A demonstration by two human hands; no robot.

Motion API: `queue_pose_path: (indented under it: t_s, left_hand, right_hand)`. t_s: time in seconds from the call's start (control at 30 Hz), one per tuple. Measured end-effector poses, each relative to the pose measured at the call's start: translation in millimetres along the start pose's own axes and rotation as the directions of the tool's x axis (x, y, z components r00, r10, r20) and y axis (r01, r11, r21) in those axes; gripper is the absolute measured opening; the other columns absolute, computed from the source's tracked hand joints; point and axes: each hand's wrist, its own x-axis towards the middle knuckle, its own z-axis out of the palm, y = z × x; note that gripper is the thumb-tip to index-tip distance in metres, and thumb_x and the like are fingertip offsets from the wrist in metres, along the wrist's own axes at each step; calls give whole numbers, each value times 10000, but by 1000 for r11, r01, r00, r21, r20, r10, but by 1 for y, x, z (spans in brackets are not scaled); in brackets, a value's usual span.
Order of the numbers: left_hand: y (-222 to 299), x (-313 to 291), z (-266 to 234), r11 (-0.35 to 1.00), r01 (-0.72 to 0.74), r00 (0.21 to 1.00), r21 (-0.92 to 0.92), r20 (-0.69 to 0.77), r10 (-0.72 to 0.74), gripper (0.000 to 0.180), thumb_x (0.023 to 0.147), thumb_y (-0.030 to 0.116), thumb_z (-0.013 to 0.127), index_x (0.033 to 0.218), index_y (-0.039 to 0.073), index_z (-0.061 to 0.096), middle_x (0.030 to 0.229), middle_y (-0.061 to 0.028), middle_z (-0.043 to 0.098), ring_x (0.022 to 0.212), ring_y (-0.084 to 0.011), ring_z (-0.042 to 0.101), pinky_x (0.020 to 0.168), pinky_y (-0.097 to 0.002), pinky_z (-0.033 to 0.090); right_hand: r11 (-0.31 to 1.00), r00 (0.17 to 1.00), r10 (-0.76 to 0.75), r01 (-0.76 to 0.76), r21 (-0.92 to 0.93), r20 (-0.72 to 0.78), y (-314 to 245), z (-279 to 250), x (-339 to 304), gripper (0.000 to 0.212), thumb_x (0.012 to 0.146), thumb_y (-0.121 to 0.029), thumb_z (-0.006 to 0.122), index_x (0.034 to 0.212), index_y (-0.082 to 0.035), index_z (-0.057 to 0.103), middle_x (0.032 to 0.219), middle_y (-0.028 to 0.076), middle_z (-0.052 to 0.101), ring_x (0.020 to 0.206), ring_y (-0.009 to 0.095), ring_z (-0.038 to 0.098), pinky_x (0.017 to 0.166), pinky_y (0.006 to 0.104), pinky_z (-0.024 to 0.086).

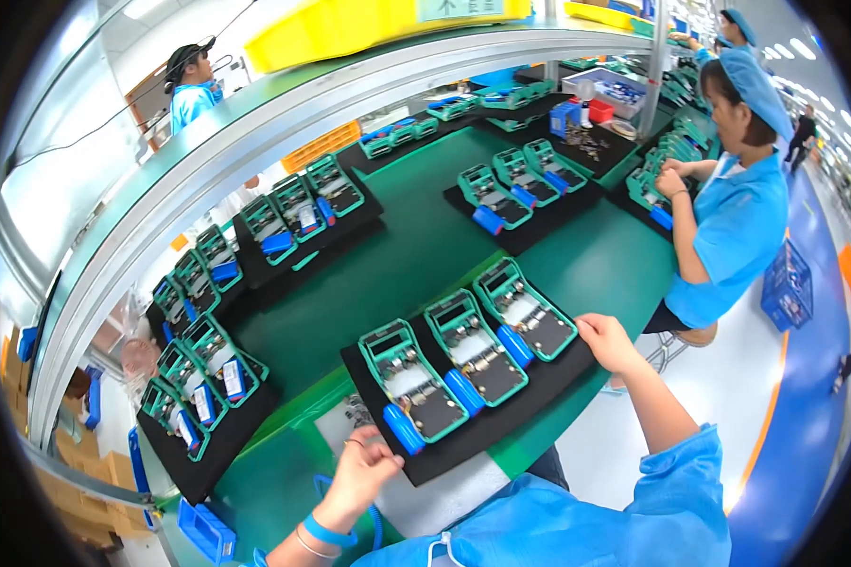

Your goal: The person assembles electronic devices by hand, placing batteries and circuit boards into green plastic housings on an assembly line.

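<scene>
In front of me lies a black mat (487, 430) carrying three green plastic housings (414, 383), (476, 347), (525, 310) with circuit parts inside. A blue cylindrical battery pack (404, 429) sits at the near left corner of the left housing. Similar blue packs (463, 388), (514, 347) lie beside the other two. My left hand (361, 472) pinches the mat's near left edge, fingers closed. At the opposite end my right hand (610, 342) grips the mat's right edge, close to the right housing's corner; its fingertips are partly hidden.
More black mats with green housings line the left (213, 454) and far side (331, 231) of the green table (388, 255). A co-worker (742, 189) handles housings at the right. A blue bin (206, 532) stands at lower left. A metal rail (284, 113) crosses above.
</scene>
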Motion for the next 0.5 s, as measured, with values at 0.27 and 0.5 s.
queue_pose_path:
  t_s: [0.27, 0.5]
  left_hand:
    - [-22, 38, 113, 981, 187, 929, -53, 336, -159, 709, 907, -28, 605, 1437, -30, 135, 1197, -241, 570, 1014, -313, 694, 828, -360, 586]
    - [-16, 106, 197, 987, 104, 887, -119, 461, -38, 683, 891, -60, 533, 1495, -29, 215, 1309, -185, 542, 1145, -279, 640, 969, -331, 535]
  right_hand:
    - [977, 915, 14, -98, -189, -403, 58, -61, -27, 241, 955, -139, 574, 1131, -14, 682, 998, 169, 703, 965, 338, 662, 875, 405, 514]
    - [828, 865, -493, 434, -355, -91, -44, 12, -67, 488, 759, -183, 762, 1233, -164, 646, 1324, 100, 583, 1244, 332, 526, 1036, 523, 384]
